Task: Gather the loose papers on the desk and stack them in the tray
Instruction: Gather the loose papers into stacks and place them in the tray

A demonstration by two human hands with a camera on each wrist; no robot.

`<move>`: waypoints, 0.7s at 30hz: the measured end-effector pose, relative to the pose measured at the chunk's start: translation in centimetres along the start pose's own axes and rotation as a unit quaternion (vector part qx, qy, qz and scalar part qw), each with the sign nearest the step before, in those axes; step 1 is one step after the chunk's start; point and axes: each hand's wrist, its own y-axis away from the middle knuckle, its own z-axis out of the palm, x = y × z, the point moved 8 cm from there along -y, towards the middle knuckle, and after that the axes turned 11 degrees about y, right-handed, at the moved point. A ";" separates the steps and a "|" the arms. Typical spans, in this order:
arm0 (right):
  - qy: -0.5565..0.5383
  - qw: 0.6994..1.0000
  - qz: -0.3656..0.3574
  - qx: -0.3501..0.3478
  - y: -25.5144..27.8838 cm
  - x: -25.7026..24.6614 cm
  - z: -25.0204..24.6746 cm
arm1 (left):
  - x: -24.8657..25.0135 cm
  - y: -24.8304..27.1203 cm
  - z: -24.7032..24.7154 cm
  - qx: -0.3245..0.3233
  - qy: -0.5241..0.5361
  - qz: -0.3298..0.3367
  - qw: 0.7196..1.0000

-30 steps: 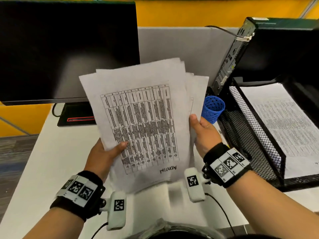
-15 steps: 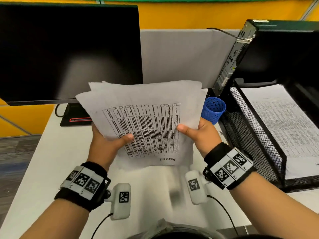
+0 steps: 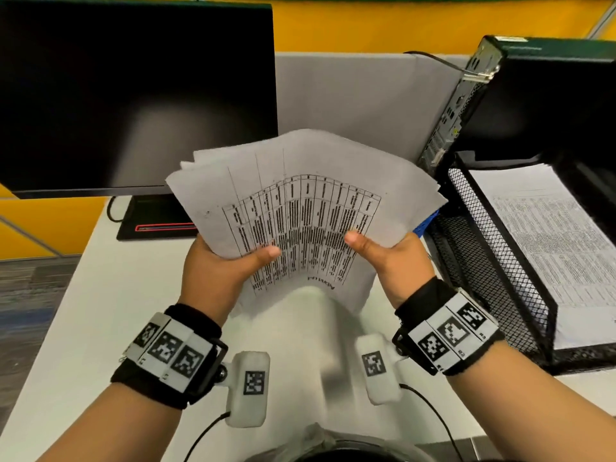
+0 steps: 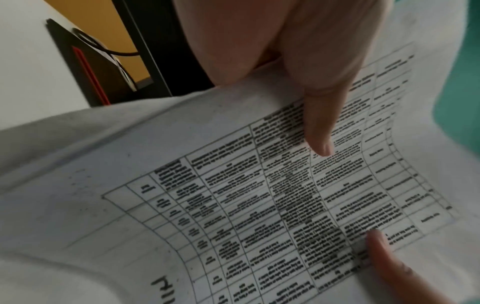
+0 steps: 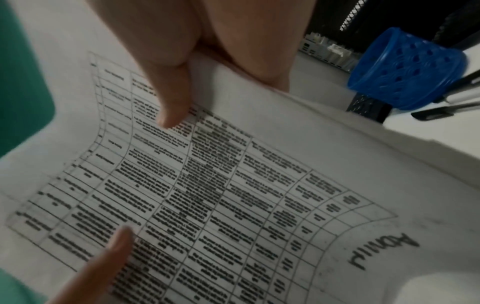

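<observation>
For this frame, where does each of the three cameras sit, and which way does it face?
Head: worn on the head, looking down at the sheaf of papers held by the left hand and right hand; both forearms show, wire mesh tray to the right.
Left wrist: looks along the left thumb at the printed table.
Right wrist: looks along the right thumb; blue pen cup beyond.
Both wrist views share the top sheet and the opposite thumb.

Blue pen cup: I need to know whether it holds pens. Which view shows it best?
The right wrist view: the blue pen cup shows whole, lying tipped, pens beside it. The head view shows only a sliver behind the papers; the left wrist view, nothing.
</observation>
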 end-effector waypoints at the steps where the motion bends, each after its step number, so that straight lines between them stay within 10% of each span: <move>1: -0.003 1.000 -0.007 -0.016 -0.2 0.0 0.1 | -0.5 0.0 -0.2 -0.002 -0.004 -0.012 1.000; 21: 0.004 0.993 0.085 0.085 0.0 4.6 0.9 | -5.1 0.5 0.9 -0.006 0.045 -0.056 0.997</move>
